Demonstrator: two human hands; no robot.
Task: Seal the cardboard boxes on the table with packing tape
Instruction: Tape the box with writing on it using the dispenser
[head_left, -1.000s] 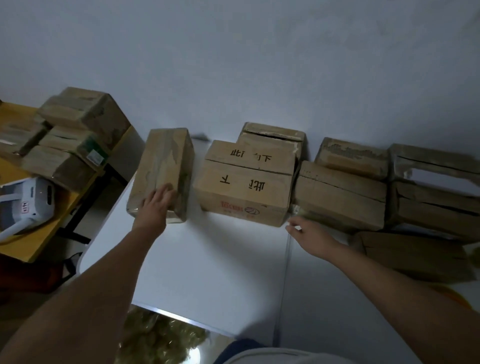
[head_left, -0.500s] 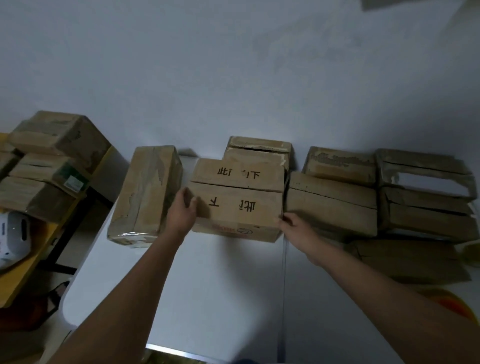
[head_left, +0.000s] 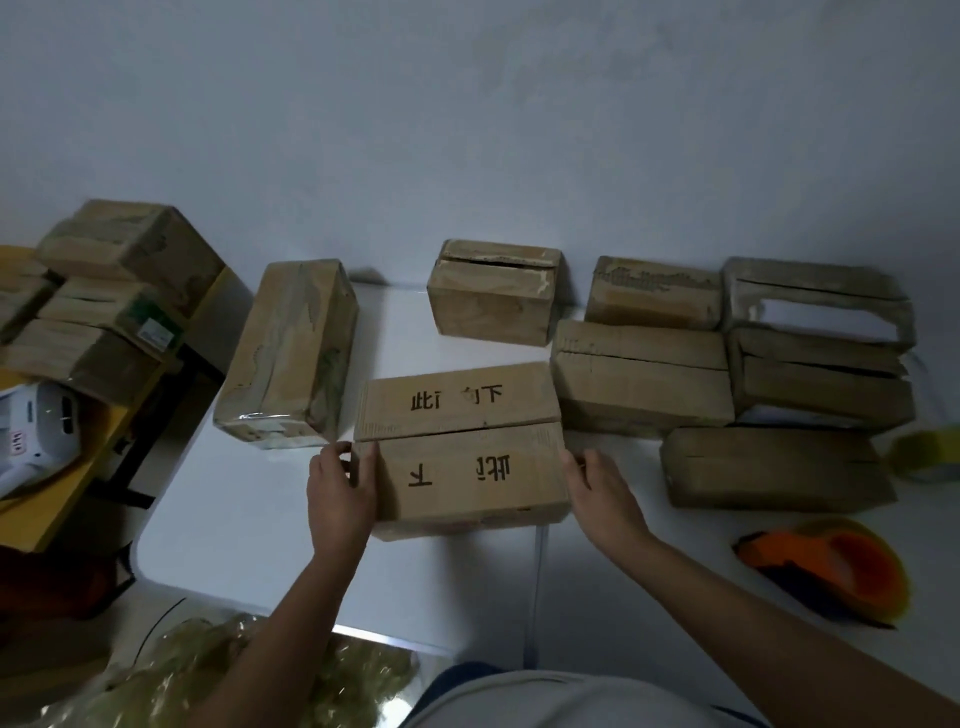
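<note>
Hands, left (head_left: 340, 488) and right (head_left: 602, 491), gripping opposite ends of the lettered box (head_left: 467, 452).

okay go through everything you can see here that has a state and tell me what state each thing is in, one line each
Printed box: flaps closed, centre seam untaped, held at both ends.
Left hand: grips the box's left end.
Right hand: grips its right end.
Wrapped box: taped over, lying flat.
Back box: top flaps slightly gaping.
Far-right box: flaps apart, white inside showing.
Tape roll: lying untouched.
</note>
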